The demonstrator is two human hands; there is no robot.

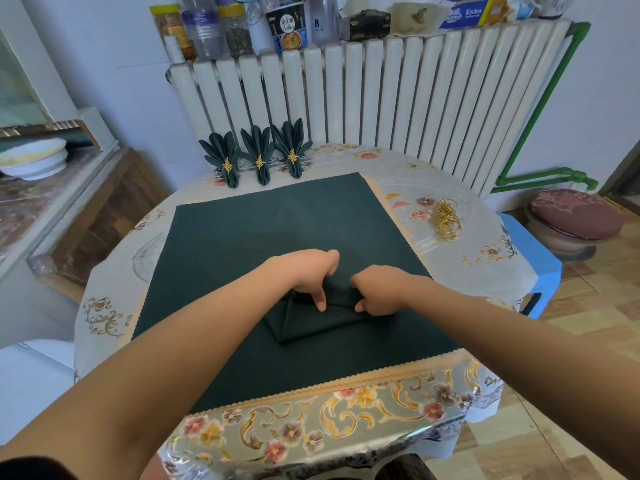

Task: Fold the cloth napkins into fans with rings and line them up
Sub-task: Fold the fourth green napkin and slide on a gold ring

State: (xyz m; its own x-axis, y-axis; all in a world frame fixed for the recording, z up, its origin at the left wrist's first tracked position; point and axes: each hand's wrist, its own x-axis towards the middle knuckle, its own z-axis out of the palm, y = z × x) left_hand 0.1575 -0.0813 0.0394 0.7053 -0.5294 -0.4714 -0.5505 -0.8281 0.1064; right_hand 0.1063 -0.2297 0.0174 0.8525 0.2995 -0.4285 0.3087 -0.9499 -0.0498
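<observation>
A dark green napkin (322, 322), partly folded into a small wedge, lies on a larger dark green cloth (263, 220) spread over the table. My left hand (308, 275) pinches its upper left fold, index finger pointing down onto the fabric. My right hand (377, 289) grips the upper right fold with curled fingers. Three finished dark green fan napkins (258, 154) with gold rings stand in a row at the table's far edge. A pile of loose gold rings (446, 220) lies at the right.
The round table (346, 420) has a floral plastic cover. A white radiator (363, 91) stands behind it, with jars and boxes on top. At the right are a blue stool (540, 258) and a round cushioned stool (575, 216); a counter with a white bowl (34, 157) is at the left.
</observation>
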